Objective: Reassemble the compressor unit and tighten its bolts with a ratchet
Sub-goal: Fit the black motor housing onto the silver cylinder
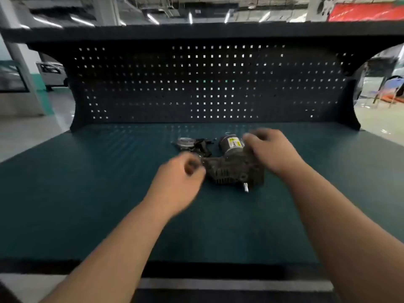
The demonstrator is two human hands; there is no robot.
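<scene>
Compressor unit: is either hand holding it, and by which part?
Right hand grips compressor unit at its motor end. Left hand, curled by the left end: cannot tell.

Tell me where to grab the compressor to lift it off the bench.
Probably the round motor can of the compressor, taken from above on the right, where the right hand is. It is smooth and rounded; the finned body in front is lumpy, with a metal stub jutting out.

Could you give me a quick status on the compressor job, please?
Left hand curled beside compressor, contents blurred. Right hand over its motor end, grip unclear. Loose parts behind, nothing blocking.
</scene>
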